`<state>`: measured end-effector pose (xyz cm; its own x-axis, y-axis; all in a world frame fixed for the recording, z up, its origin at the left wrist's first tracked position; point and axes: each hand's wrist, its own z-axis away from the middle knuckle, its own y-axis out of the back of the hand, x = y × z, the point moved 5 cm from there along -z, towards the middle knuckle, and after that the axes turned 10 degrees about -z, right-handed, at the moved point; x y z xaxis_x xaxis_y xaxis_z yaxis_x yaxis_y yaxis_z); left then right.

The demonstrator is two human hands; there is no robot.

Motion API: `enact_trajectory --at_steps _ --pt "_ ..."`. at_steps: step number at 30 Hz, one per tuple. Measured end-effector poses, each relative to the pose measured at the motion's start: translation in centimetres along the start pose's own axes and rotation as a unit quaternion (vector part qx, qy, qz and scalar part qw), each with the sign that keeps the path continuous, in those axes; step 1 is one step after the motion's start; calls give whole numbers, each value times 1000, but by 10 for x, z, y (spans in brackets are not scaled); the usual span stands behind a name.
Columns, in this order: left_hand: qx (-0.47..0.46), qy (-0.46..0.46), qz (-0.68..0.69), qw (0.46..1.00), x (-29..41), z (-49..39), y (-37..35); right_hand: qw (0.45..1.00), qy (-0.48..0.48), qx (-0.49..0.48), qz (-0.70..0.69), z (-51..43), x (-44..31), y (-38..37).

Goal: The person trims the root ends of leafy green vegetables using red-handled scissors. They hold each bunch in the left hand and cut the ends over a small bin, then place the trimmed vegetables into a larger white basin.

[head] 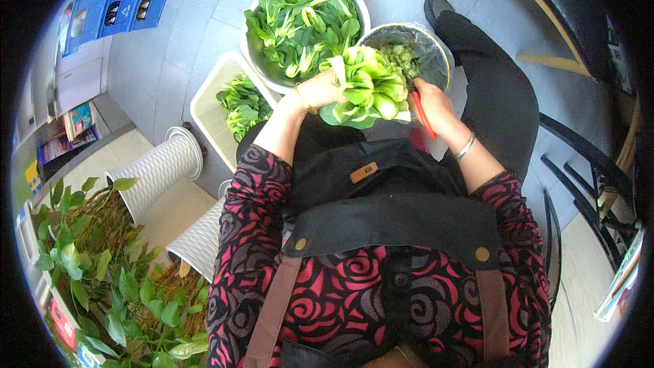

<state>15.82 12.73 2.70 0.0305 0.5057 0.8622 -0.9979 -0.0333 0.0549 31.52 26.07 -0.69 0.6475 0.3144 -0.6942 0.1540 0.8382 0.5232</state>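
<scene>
My left hand (pixel 324 88) is closed around a head of leafy green bok choy (pixel 372 84). At its right side is my right hand (pixel 434 105), gripping a red-handled tool (pixel 423 115) whose working end is hidden behind the leaves. Beyond them stands a bin with a clear plastic liner (pixel 434 56), with green trimmings (pixel 403 59) inside. A large round metal basin (pixel 360 2) at the upper middle holds many loose bok choy pieces. Left of it, a cream plastic basket (pixel 204 99) contains more bok choy (pixel 242 107).
Blue crates (pixel 118 13) stand at the upper left. White woven-pattern planters (pixel 156 168) and leafy potted plants (pixel 122 286) fill the lower left. Wooden chair legs (pixel 552 63) are at the upper right, dark metal legs (pixel 582 184) at the right.
</scene>
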Motion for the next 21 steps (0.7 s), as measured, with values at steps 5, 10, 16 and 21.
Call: enact_trajectory --at_steps 5,10,16,21 --pt "55 40 134 989 6 12 11 989 32 121 -82 11 -18 22" --pt "161 6 173 972 -5 3 21 954 239 180 -30 36 -50 36" --pt "195 -61 97 974 -13 -10 25 967 195 139 -90 38 -43 27" --pt "233 -61 127 962 -30 -11 29 985 127 95 -67 36 -35 22"
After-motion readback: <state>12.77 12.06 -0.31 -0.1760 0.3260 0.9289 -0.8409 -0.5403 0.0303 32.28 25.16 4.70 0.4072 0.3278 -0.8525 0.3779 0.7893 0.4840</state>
